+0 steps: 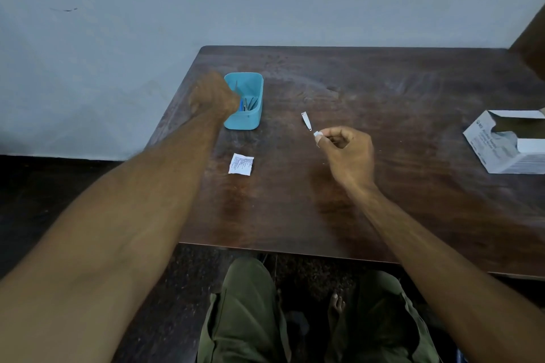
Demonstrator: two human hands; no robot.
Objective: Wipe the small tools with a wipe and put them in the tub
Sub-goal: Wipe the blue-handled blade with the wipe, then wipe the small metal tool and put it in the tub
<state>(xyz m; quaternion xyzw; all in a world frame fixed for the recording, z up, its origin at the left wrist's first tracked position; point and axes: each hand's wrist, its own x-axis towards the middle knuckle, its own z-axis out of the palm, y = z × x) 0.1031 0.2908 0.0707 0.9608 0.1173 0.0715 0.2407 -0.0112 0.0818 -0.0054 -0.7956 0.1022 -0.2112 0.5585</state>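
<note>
Left hand [213, 96] is curled up at the near-left edge of the blue tub [244, 121], blurry, fingers bunched toward the tub's inside; honestly can't tell if it's pinching anything or just closed on nothing. Tub sits toward the far left part of the dark wooden table [383, 186] and already has a few thin metal tools [249, 102] lying in it, plus something with a blue handle; too small to say what each one is. Nearer the table's front edge, a torn white sachet [241, 164] with tiny print lies flat; it's well apart from both hands. Moving right, a small nail clipper [306, 121] lies on the wood, just beside the right hand [348, 153]; that hand is loosely closed, thumb and forefinger pinching a little folded white wipe [318, 134], which sits right by the clipper's near end. Far right, an opened white cardboard box [498, 150] rests on the table's edge.
</note>
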